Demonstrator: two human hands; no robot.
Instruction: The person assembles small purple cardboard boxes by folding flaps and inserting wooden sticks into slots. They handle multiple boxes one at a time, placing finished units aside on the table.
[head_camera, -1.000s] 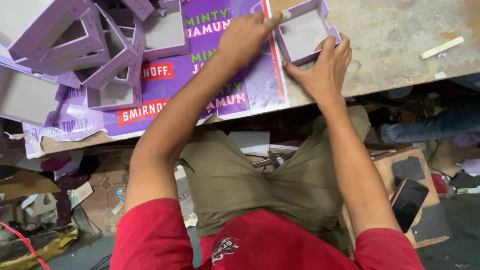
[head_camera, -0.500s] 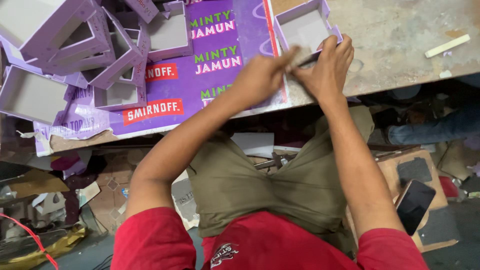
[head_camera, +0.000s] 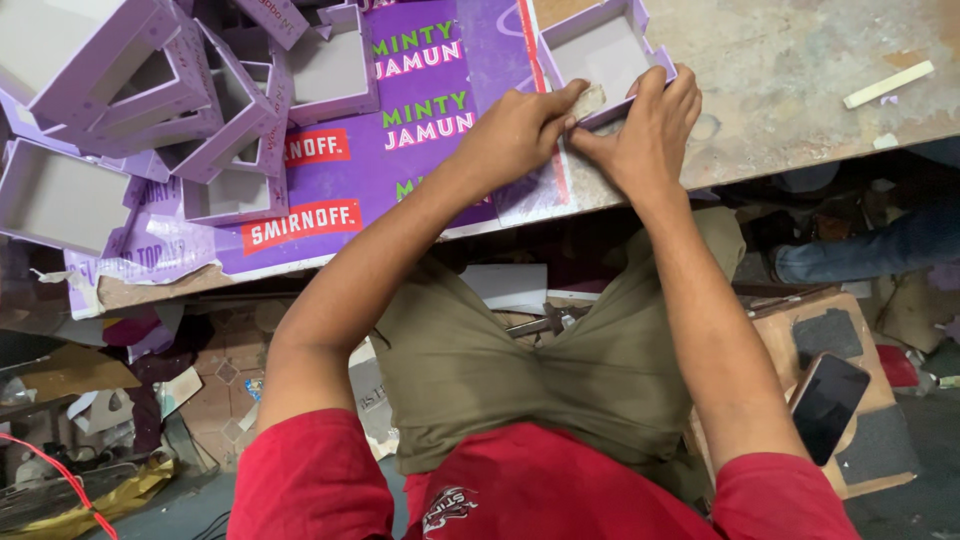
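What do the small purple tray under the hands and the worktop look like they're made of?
Small purple tray: probably paperboard, with a matte grey inside and purple paper wrapped over thin, straight, sharply folded walls. Both the left hand and the right hand press its near wall. Worktop: looks like worn, stained wood or board, mottled beige and matte; which one is unclear.

Matt lilac cardboard tray (head_camera: 600, 45); glossy purple printed sheet (head_camera: 420, 130); rough stained tabletop (head_camera: 800, 90).

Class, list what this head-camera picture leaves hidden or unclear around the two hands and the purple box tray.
- Near wall of the purple box tray: covered by the left hand and right hand.
- Small pale piece at the fingertips: too small to identify.
- Stacked purple trays: cut off by the frame edge.
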